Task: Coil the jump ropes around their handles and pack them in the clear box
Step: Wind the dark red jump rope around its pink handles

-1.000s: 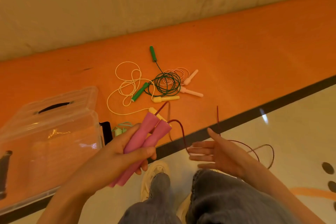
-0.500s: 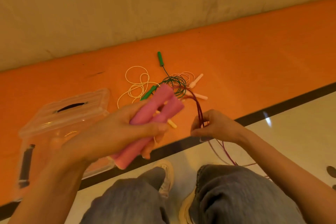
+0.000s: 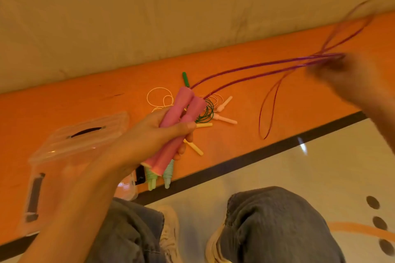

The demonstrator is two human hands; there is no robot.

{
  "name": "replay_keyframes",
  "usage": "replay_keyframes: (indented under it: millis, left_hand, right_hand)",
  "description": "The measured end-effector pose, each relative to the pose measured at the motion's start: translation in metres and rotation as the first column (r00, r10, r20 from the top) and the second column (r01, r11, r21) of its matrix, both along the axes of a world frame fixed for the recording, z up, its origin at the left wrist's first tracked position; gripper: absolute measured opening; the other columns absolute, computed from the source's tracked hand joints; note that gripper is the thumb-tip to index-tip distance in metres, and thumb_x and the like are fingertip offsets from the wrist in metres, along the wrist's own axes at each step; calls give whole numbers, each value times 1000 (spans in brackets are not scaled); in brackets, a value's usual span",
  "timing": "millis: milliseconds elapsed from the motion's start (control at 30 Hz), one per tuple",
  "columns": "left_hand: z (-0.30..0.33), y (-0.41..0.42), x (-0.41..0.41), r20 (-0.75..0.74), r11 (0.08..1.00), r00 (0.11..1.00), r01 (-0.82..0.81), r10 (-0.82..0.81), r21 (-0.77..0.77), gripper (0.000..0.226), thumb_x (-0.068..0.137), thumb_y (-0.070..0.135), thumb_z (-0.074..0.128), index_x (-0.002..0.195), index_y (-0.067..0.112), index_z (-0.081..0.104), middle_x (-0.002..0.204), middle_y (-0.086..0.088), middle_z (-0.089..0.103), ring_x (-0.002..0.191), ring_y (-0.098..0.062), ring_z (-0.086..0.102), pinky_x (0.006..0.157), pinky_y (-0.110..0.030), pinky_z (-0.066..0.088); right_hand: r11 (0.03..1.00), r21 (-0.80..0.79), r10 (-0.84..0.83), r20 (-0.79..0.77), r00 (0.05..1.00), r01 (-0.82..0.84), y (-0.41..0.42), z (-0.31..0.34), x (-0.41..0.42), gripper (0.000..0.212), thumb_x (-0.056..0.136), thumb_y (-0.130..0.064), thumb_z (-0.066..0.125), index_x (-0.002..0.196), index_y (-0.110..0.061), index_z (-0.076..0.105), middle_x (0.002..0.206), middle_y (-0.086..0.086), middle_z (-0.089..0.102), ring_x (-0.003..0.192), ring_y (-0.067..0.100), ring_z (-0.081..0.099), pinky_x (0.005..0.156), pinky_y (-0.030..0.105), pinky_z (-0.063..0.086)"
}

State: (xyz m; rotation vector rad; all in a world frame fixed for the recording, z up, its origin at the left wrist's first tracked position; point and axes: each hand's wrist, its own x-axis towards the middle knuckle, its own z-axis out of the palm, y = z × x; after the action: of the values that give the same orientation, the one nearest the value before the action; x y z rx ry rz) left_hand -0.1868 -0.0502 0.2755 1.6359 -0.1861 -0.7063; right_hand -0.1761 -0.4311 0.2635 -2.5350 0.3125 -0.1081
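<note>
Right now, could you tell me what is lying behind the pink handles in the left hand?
Behind the pink handles lie a green rope coil, white rope loops and pale handles on the orange floor. The left hand covers whatever lies directly beneath.

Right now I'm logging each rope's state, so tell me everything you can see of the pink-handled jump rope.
The pink-handled jump rope has two thick, matte pink handles that look like foam, held side by side and tilted in the left hand, whose fingers curl round them. A thin, glossy purple cord leaves their upper ends in two strands, stretched rightward to the blurred right hand, which grips it. Beyond that hand the cord loops upward, and another loop hangs down over the orange floor. None is coiled yet.
</note>
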Motion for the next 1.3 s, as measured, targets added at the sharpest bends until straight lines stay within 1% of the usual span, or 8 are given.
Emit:
replay_keyframes:
  millis: [100, 167, 400, 667, 733, 833, 1067, 1300]
  left_hand:
    - [-6, 3, 3, -37, 1000, 999, -6, 6, 14, 38, 75, 28, 67, 109, 15, 57, 79, -4, 66, 59, -14, 59, 52, -24, 51]
    - [-11, 4, 5, -74, 1000, 997, -25, 26, 15, 40, 75, 26, 67, 112, 15, 57, 78, -3, 67, 58, -13, 60, 52, -24, 52]
    - [-30, 2, 16, -179, 995, 984, 39, -22, 89, 25, 89, 17, 61, 111, 24, 54, 82, 0, 73, 67, -12, 70, 55, -22, 56]
    - [-45, -10, 19, -139, 983, 983, 136, -118, 124, 17, 92, 17, 61, 108, 14, 56, 77, 0, 69, 66, -12, 69, 56, -23, 55]
    - [-48, -11, 20, -160, 990, 983, 108, -92, 91, 19, 90, 16, 63, 107, 12, 55, 72, 0, 68, 66, -13, 69, 56, -25, 55]
    - [-53, -14, 21, -214, 997, 976, 58, -48, 42, 21, 89, 15, 63, 109, 13, 56, 72, -2, 68, 64, -15, 68, 57, -28, 58]
    - [-56, -26, 20, -217, 982, 962, 181, -168, 44, 23, 89, 19, 65, 110, 15, 58, 82, -3, 71, 66, -12, 65, 58, -26, 54]
    - [-52, -18, 24, -253, 948, 914, 308, -317, -74, 48, 75, 19, 79, 115, 3, 57, 86, -10, 67, 65, -15, 63, 57, -25, 53]
  right_hand:
    - [991, -16, 97, -594, 799, -132, 4, -34, -23, 3, 85, -17, 67, 84, -18, 70, 84, 4, 72, 78, 17, 70, 69, 27, 55]
    - [997, -44, 25, -624, 781, -68, -2, -60, -39, 5, 86, -13, 67, 85, -12, 72, 81, 7, 72, 81, 23, 69, 74, 31, 56]
    - [913, -28, -402, -211, 891, 406, -15, -78, -38, 21, 93, -15, 58, 104, 2, 66, 90, 18, 66, 75, 26, 55, 59, 29, 39]
    - [884, -54, -394, 449, 802, 464, -8, -53, -5, 58, 97, -21, 51, 147, -6, 25, 157, 11, 13, 143, 24, 23, 107, 26, 29]
    - [859, -316, -381, 132, 915, 403, -10, -55, -1, 71, 94, -23, 55, 149, -1, 15, 158, 18, 7, 144, 32, 17, 110, 39, 31]
    - [805, -578, -432, -424, 796, 130, 14, -50, -3, 67, 90, -23, 62, 141, 5, 30, 144, 27, 33, 132, 39, 38, 100, 44, 42]
    - [917, -67, 336, -403, 851, -394, 123, -13, -3, 86, 76, -15, 78, 147, -29, 31, 137, -1, 52, 110, 12, 53, 83, 14, 34]
    - [902, 204, 405, -95, 909, -381, 150, -22, -9, 30, 82, -11, 71, 110, -21, 69, 98, -10, 69, 65, 3, 55, 59, 13, 44]
